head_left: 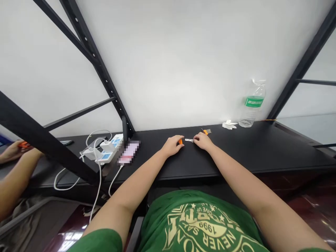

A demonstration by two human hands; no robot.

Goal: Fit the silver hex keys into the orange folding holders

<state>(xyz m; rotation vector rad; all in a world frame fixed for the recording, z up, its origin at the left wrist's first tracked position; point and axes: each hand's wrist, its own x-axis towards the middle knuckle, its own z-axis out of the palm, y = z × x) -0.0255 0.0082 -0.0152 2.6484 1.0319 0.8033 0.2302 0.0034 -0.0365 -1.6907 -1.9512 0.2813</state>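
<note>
My left hand is curled round a small orange piece, only part of which shows between thumb and fingers. My right hand rests on the black tabletop with its fingertips pinched together; what they hold, if anything, is too small to make out. Between the two hands lies a small white strip with dark marks, close by the right fingertips. Just behind my right hand sits an orange holder with several thin metal bits, partly hidden by that hand.
To the right stand a crumpled white tissue and a clear bottle with a green label. Leftward are a charging phone, a power strip with white cables, and a black metal frame. Another person's hand holds something orange beyond it.
</note>
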